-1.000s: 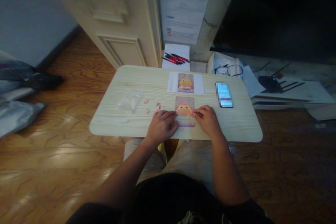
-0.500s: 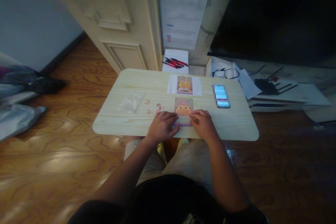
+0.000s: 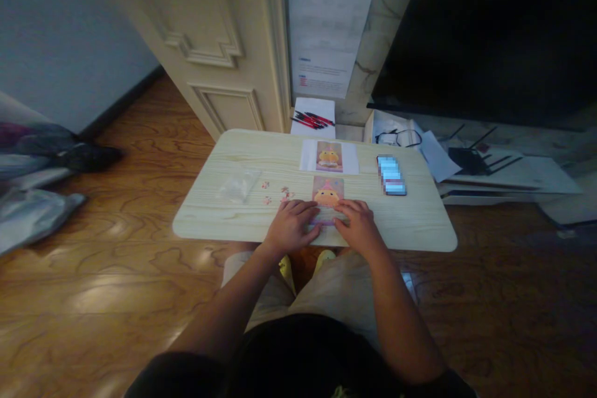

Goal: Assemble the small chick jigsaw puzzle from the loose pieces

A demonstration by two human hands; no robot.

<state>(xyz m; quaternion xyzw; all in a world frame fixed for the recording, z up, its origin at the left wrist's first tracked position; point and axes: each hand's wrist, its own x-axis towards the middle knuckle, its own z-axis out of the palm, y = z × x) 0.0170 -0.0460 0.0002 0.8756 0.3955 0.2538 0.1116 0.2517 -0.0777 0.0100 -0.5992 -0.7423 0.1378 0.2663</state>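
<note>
A partly assembled jigsaw puzzle [image 3: 328, 191] with a yellow cartoon figure in a pink hat lies near the table's front edge. Its upper part is filled in, while a paler band shows lower down between my hands. My left hand [image 3: 293, 225] rests at its left side, fingers stretched onto the edge and thumb apart. From the right, my right hand [image 3: 358, 227] touches the puzzle with fingertips extended and thumb spread away. Several loose puzzle pieces [image 3: 285, 193] are scattered left of the puzzle. Behind it lies a white sheet with a matching printed picture [image 3: 329, 157].
A clear plastic bag [image 3: 240, 186] lies on the left of the pale wooden table [image 3: 205, 211]. A phone [image 3: 392, 175] with a lit screen is at the right. Beyond the far edge are red and black pens [image 3: 313, 120] and a white box with a black cable [image 3: 398, 137].
My right hand's fingers have loosened from a pinch at the puzzle's right edge, and its thumb now stands apart. My left hand stays by the puzzle. The camera view has shifted slightly.
</note>
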